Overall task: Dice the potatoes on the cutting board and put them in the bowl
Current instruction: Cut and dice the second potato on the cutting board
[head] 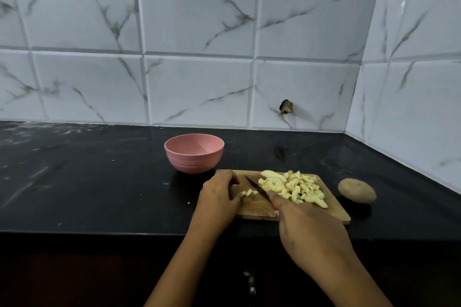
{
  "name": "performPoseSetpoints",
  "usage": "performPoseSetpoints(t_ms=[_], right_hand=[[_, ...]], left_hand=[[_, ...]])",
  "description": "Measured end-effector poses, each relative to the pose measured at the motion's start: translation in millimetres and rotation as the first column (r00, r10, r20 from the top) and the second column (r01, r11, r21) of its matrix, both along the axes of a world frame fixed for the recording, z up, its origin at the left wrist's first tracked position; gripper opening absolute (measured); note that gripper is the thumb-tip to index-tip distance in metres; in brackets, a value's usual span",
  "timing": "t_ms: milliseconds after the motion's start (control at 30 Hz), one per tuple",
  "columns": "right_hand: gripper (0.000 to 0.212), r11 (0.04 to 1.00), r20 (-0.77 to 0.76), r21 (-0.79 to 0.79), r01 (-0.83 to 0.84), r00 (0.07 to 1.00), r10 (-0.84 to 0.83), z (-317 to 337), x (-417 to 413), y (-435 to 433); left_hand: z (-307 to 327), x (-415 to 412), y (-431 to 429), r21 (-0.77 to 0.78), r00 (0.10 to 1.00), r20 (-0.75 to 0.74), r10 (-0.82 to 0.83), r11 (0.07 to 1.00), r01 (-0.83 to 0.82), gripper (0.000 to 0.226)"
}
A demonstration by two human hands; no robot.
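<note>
**Dicing well under way, bowl waiting empty**

Behind it all the white marble-veined tile wall point(199, 82) is running round the corner, and below it the black stone countertop point(99, 182) is carrying everything. Out on it the rectangular wooden cutting board point(254, 207) is lying near the front edge, and that is where the action is happening.

The left hand point(219, 197) is resting on the board's left end with its fingers bent down onto the wood. Whether they are pinning a last piece under them, I cannot tell. The right hand point(306, 227) is wrapping round the handle of a dark-bladed kitchen knife point(257, 188), the handle hidden in the fist and the blade pointing away toward the board's far left.

Just beyond the board's far left corner, the round pink ribbed bowl point(192, 162) is standing upright and showing nothing inside.

A pale yellow heap of diced potato point(296, 188) is covering the board's right half, with a few uncut slices at its far edge. Off the board to the right, a brown unpeeled whole potato point(357, 190) is sitting on the counter, uncut.

Smallest of all, a few loose potato cubes point(249, 192) are lying between the left fingertips and the blade.

By my reading, most of one potato is done. The slices, the whole potato and the entire transfer into the bowl are remaining.
</note>
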State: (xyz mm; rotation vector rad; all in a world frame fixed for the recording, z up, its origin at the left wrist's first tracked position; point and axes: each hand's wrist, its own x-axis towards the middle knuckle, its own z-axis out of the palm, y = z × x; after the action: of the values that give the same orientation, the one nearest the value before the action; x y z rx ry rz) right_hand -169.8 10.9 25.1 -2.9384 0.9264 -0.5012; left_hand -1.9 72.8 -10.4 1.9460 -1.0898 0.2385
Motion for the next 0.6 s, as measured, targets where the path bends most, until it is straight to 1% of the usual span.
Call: performPoseSetpoints(t_ms=[133,267,367,433,500,600], right_hand=[[0.055,1.0,-0.002,-0.011,-0.025,1.0,0.025,-6,5,-4],[0.055,1.0,-0.009,-0.01,-0.025,1.0,0.025,-9,7,-8],[0.058,1.0,-0.069,0.005,-0.017,0.998,0.017,-9,8,-7],[0.065,1.0,-0.119,0.0,-0.016,0.993,0.016,-9,8,-2],[0.073,1.0,-0.187,0.002,-0.024,0.982,0.024,-7,7,5],[0.077,1.0,-0.291,0.015,-0.019,0.957,0.023,-7,5,16]], left_hand=[[-1,2,-3,0.08,1.0,0.027,0.004,0.997,-0.007,0.012],[-1,4,-5,0.083,0.999,0.035,0.019,0.996,-0.022,0.013],[0,3,-7,0.088,0.999,0.017,0.038,0.995,-0.039,0.012],[1,2,-9,0.097,0.998,0.011,0.061,0.993,-0.061,0.011],[2,1,-9,0.103,0.997,0.0,0.073,0.992,-0.072,0.01],[3,1,-9,0.115,0.997,0.011,0.075,0.991,-0.076,0.013]])
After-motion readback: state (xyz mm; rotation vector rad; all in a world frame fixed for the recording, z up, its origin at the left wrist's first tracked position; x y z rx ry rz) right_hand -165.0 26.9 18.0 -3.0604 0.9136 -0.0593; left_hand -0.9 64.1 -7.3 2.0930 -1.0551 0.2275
